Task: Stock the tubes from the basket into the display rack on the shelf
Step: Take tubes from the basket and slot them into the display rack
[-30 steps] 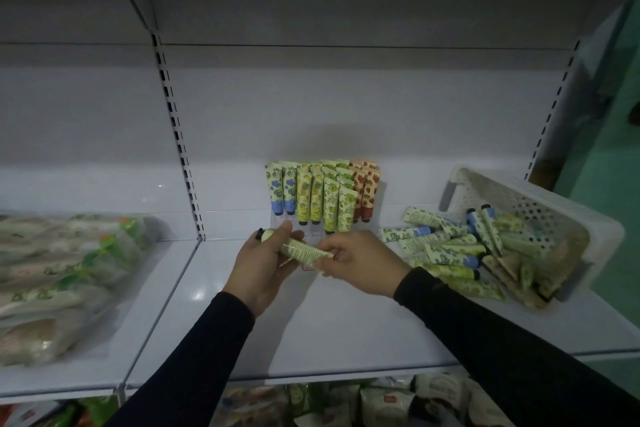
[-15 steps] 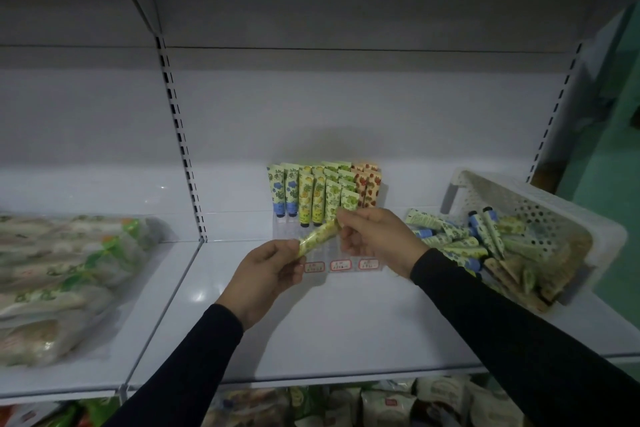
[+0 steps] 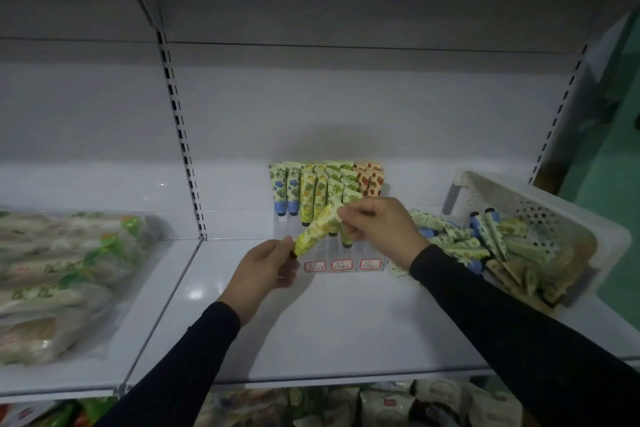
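Holding one yellow tube (image 3: 317, 230), two hands (image 3: 263, 270) (image 3: 381, 229) pinch its ends.

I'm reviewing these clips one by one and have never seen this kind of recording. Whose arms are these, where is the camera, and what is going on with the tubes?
There is no machine here: a camera worn on a person's head looks down at their own two hands in dark sleeves. The left hand pinches the cap end of a yellow-green tube, and the right hand pinches its flat end. Behind it on the white shelf stands a clear display rack of upright tubes. To the right, a tipped white basket spills more tubes. Bagged goods lie on the left.
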`<act>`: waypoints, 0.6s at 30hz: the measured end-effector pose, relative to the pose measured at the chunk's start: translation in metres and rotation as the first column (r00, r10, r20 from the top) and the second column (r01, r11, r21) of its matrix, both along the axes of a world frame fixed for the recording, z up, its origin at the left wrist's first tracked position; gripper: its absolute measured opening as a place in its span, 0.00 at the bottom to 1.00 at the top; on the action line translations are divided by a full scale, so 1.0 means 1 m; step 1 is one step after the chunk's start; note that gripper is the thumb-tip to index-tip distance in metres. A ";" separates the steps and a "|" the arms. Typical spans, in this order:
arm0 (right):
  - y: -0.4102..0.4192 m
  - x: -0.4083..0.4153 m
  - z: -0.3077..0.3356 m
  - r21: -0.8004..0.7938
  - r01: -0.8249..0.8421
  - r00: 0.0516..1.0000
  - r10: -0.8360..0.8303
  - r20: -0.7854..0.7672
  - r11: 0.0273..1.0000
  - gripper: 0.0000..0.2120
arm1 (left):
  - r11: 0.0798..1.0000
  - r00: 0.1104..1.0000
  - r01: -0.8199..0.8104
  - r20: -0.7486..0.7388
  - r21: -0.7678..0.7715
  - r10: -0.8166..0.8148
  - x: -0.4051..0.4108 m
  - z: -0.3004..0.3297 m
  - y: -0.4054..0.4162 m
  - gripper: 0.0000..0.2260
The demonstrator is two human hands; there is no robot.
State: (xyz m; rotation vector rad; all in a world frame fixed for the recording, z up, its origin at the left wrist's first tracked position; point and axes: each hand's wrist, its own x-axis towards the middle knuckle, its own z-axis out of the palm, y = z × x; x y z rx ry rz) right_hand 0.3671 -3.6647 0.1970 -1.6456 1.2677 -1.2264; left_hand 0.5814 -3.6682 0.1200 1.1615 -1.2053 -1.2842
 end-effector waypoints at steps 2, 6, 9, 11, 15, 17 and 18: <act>-0.002 -0.002 0.006 -0.093 0.059 0.995 -0.066 -0.073 0.994 0.05 | 0.983 0.945 -0.091 0.298 -0.160 0.136 0.014 -0.006 -0.004 0.13; -0.011 -0.004 0.024 -0.232 0.159 0.969 -0.197 -0.151 0.960 0.08 | 0.934 0.588 -0.048 0.746 -0.353 0.312 0.045 -0.017 -0.013 0.11; -0.022 0.002 0.036 -0.372 0.171 0.913 -0.289 -0.289 0.912 0.11 | 0.942 0.374 0.089 0.888 -0.323 0.269 0.056 -0.029 -0.016 0.23; -0.027 0.007 0.042 -0.421 0.157 0.871 -0.326 -0.367 0.893 0.12 | 0.939 0.335 0.151 0.910 -0.310 0.246 0.057 -0.033 -0.013 0.28; -0.040 0.018 0.041 -0.440 0.130 0.798 -0.357 -0.485 0.888 0.15 | 0.928 0.284 0.175 0.919 -0.328 0.271 0.055 -0.037 -0.012 0.35; -0.046 0.021 0.037 -0.432 0.121 0.762 -0.363 -0.537 0.894 0.16 | 0.929 0.261 0.181 0.927 -0.323 0.271 0.055 -0.038 -0.013 0.37; -0.048 0.022 0.035 -0.431 0.118 0.744 -0.367 -0.558 0.895 0.17 | 0.928 0.251 0.188 0.929 -0.321 0.271 0.055 -0.038 -0.013 0.37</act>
